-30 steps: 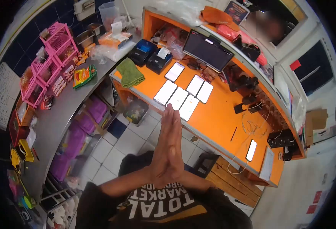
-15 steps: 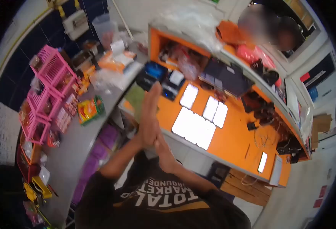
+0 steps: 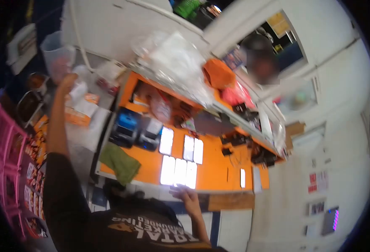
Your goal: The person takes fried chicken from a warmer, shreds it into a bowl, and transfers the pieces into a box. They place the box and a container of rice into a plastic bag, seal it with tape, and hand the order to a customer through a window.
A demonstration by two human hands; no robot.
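Note:
My left hand (image 3: 67,82) is stretched out to the far left, close to a translucent plastic bin (image 3: 58,56) and overlapping crumpled white paper (image 3: 78,90); its fingers are blurred. Low in the middle, my right hand (image 3: 187,195) has its fingers apart and holds nothing. It is at the front edge of an orange counter (image 3: 216,168), just below a row of bright white phone-like screens (image 3: 179,171). More lit screens (image 3: 166,140) lie behind these. On the counter's left are a green cloth (image 3: 121,163) and dark printer-like devices (image 3: 126,126).
Pink plastic baskets (image 3: 4,138) stand at the left beside snack packets (image 3: 33,185). Clear plastic bags (image 3: 176,63) and an orange cloth-like item (image 3: 218,74) lie on the raised shelf. A person (image 3: 258,59) is visible through the window opening.
My hands were pressed together in front of me and have come apart. The left has gone up toward the bin, the right down to the counter edge. The view has turned right.

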